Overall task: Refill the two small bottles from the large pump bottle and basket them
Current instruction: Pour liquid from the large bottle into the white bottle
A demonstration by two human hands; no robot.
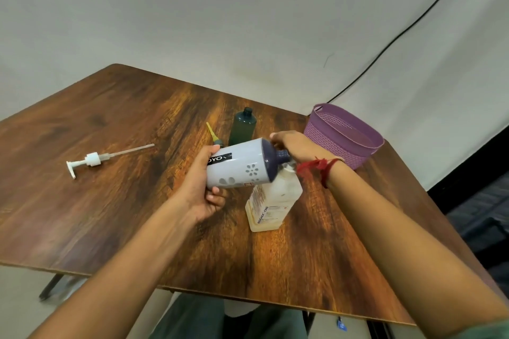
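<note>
Liquid (264, 224) sits low in large bottle (275, 195) beneath tilted lavender bottle (242, 170).

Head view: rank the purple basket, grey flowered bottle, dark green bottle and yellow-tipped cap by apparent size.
1. purple basket and grey flowered bottle: they look about alike. The bottle is held up nearer the camera, so I leave them unranked.
2. dark green bottle
3. yellow-tipped cap
</note>
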